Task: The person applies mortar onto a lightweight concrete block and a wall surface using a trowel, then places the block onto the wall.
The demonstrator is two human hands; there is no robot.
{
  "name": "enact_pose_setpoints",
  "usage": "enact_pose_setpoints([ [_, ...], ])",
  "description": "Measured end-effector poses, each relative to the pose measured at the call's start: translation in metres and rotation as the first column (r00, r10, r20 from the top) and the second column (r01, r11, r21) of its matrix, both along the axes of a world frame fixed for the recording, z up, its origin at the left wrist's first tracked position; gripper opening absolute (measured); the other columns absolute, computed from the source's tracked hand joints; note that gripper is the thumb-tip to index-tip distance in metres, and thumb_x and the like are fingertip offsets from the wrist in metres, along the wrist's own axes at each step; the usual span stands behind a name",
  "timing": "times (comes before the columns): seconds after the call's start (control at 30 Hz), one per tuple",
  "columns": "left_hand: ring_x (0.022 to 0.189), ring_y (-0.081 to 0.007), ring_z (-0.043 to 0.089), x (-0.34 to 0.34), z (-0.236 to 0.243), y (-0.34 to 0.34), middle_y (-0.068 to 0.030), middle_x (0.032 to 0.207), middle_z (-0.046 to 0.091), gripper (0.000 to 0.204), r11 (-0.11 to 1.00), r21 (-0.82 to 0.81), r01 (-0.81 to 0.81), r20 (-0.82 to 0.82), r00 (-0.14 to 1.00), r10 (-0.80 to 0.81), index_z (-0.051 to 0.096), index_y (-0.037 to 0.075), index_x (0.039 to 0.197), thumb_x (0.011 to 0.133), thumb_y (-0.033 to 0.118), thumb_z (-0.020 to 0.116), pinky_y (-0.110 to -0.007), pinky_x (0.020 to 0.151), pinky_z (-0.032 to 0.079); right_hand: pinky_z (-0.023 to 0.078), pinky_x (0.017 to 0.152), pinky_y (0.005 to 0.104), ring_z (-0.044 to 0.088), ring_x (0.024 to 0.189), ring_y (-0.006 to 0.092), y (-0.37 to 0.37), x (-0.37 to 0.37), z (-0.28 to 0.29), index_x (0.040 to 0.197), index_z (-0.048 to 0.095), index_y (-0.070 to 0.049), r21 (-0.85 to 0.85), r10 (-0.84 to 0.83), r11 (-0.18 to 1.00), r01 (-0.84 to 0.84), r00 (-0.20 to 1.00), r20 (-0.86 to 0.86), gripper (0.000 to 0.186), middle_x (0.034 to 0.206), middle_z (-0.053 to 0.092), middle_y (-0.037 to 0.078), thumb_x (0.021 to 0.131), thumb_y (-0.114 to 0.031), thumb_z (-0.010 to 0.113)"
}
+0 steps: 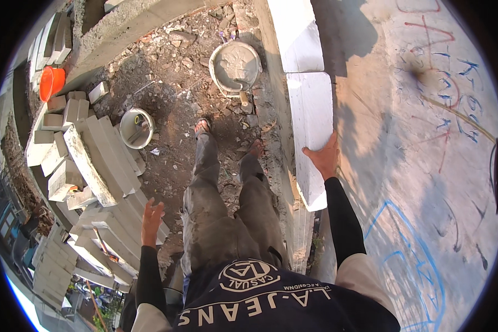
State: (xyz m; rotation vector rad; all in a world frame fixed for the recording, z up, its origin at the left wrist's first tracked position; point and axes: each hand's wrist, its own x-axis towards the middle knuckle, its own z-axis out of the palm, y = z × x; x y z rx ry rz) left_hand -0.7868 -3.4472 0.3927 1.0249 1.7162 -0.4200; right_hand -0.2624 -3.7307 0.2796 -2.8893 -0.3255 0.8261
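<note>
Risk first, as a judgement: white block (pixel 311 124) lying at the edge of the low wall (pixel 276 105), near end jutting out past the course below, likely to tip or slide off toward the feet (pixel 203 127) in open sandals on the rubble ground (pixel 171 83) if pushed unevenly or let go early; rough footing among broken bits and loose mortar, so a stumble near the mortar pan (pixel 236 66) or the small white bucket (pixel 136 128) also possible; seam with the neighbouring white block (pixel 296 33) apt to end up crooked if nudged from one corner only. Right hand (pixel 323 156) flat on the near end of the block, fingers spread over its top and thumb toward the side face; grip wide open, pressing rather than clasping, nothing enclosed. Left hand (pixel 151 218) hanging free with fingers loosely spread, grip open and empty, near the stacked grey blocks (pixel 108 166) but not touching them as far as visible. Orange bucket (pixel 51 82) well apart at the far left; painted concrete slab (pixel 426 166) beyond the wall, scrawled in blue and red.
</note>
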Motion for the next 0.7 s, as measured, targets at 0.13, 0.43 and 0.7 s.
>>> enact_pose_setpoints([
  [0.13,0.095,-0.0173,0.065,0.016,0.007,-0.006,-0.0109,0.112,0.069,0.074,0.994,0.108,0.013,-0.012,1.0,-0.011,0.041,0.006,0.148,0.091,0.044,0.069,-0.03,0.07,0.049,0.042,0.101,0.0582,0.043,0.127,0.0477,0.011,-0.005,-0.004,0.157,0.014,-0.012,-0.013,0.021,1.0,-0.021,1.0,-0.004,0.125,0.14,0.043,0.022,0.06,-0.041,0.087],
  [0.43,0.122,-0.0353,0.059,-0.005,-0.021,-0.076,-0.0267,0.127,0.062,0.087,0.98,0.196,0.031,0.088,0.995,-0.049,0.044,0.001,0.145,0.085,0.058,0.069,-0.041,0.101,0.047,0.045,0.101,0.0564,0.052,0.123,0.0445,-0.003,-0.006,-0.002,0.157,0.02,-0.018,-0.046,0.041,0.998,-0.038,0.997,0.067,0.118,0.138,0.049,0.019,0.061,-0.037,0.086],
  [0.7,0.135,-0.0397,0.047,-0.025,0.006,-0.128,-0.0273,0.139,0.054,0.091,0.934,0.144,0.328,-0.142,0.941,-0.308,0.047,0.002,0.144,0.083,0.066,0.064,-0.046,0.11,0.039,0.045,0.1,0.0592,0.052,0.125,0.0442,0.003,-0.011,-0.024,0.157,0.018,-0.024,-0.2,0.068,0.979,-0.047,0.993,0.099,0.119,0.141,0.048,0.017,0.062,-0.045,0.087],
])
